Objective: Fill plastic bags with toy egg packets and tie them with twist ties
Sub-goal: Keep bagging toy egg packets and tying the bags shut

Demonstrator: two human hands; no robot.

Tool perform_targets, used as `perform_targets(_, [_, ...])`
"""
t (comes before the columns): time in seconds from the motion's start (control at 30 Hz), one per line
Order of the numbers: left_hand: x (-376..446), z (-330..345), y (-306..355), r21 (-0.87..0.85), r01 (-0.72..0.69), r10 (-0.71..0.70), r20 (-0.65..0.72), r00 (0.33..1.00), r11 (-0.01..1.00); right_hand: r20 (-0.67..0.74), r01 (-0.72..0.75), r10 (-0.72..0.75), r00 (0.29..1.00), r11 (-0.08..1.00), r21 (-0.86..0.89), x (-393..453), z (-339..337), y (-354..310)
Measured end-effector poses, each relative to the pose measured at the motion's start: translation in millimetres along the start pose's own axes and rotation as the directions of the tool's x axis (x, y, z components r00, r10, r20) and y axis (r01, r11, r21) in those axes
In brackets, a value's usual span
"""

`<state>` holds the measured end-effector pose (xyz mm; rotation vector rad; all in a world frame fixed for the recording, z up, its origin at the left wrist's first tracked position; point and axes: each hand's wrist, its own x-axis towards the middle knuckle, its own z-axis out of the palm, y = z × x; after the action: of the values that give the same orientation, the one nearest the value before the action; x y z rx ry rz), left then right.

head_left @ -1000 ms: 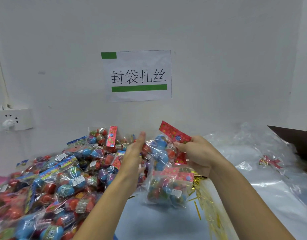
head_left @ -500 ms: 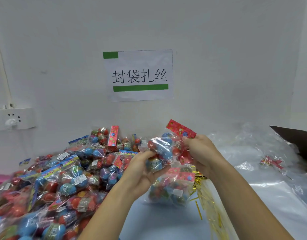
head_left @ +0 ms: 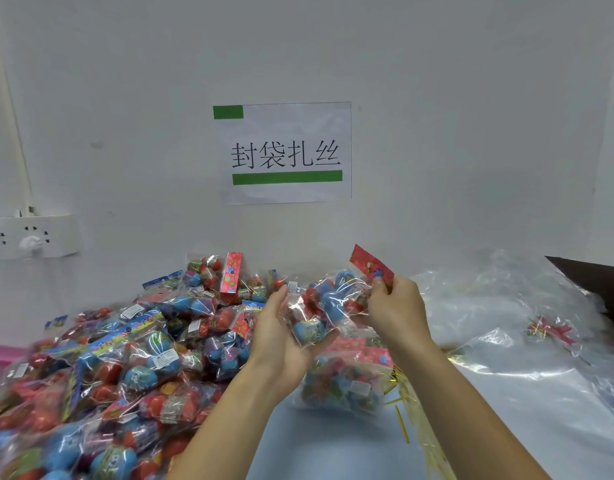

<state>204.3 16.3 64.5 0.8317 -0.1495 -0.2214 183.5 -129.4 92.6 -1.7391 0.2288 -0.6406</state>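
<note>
Both hands are up over the tabletop [head_left: 333, 452], sharing one toy egg packet [head_left: 328, 308]. The left hand [head_left: 281, 337] sits underneath, palm up, fingers curled around the clear wrap so the blue and red eggs rest in its cup. The right hand [head_left: 395, 311] takes the top end, its fingers pinching the red header card [head_left: 371, 265], which sticks up and tilts to the left above the knuckles.

Directly below the held packet, another filled packet [head_left: 343, 382] lies flat on the tabletop, its red patterned card facing up. Just beside it on the right, a scatter of gold twist ties [head_left: 401, 417] spills toward the near edge. To the left, a large heap of egg packets [head_left: 125, 358] banks up against the wall, one red card standing upright at the back.

Off to the right, crumpled clear plastic bags [head_left: 506, 306] cover the surface, with a small red bow [head_left: 551, 330] lying on them. On the wall hangs a paper sign [head_left: 285, 150] with green bars and printed characters, and a white power socket [head_left: 32, 237] sits at the left.
</note>
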Motion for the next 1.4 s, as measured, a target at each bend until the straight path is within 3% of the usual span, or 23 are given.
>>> perform_targets(0.2, [0, 4, 0, 0.098, -0.013, 0.007, 0.066, 0.998, 0.995, 0.135, -0.017, 0.012, 0.991, 0.999, 0.033, -2, 9, 5])
perform_targets(0.4, [-1, 4, 1, 0.150, -0.037, 0.046, -0.058, 0.997, 0.988, 0.225, 0.058, -0.068, 0.972, 0.997, 0.048, -6, 8, 2])
perform_targets(0.6, [-3, 4, 1, 0.231, -0.057, 0.051, 0.031, 0.998, 0.971, 0.261, 0.111, -0.121, 0.958, 0.992, 0.052, -5, 0, 6])
perform_targets(0.93, [3, -1, 4, 0.256, -0.088, 0.085, 0.023, 0.996, 0.963, 0.358, 0.044, -0.041, 0.933, 0.999, 0.001, 10, -23, 5])
perform_targets(1.0, [-1, 0, 6, 0.275, -0.079, 0.060, 0.079, 0.995, 0.958, 0.422, 0.042, -0.027, 0.906, 0.999, -0.025, 7, -26, 5])
perform_targets(1.13, [-6, 0, 9, 0.344, -0.123, 0.040, 0.239, 0.970, 0.931, 0.590, 0.020, -0.100, 0.801, 0.990, 0.140, 6, -32, 5])
perform_targets(1.23, [-8, -1, 12, 0.353, -0.152, 0.039, 0.306, 0.951, 0.923, 0.621, -0.019, -0.120, 0.774, 0.977, 0.213, 7, -35, 1])
perform_targets(1.4, [-10, -6, 20, 0.462, -0.220, 0.033, 0.379, 0.925, 0.859, 0.630, 0.052, -0.174, 0.757, 0.977, 0.208, 7, -41, -1])
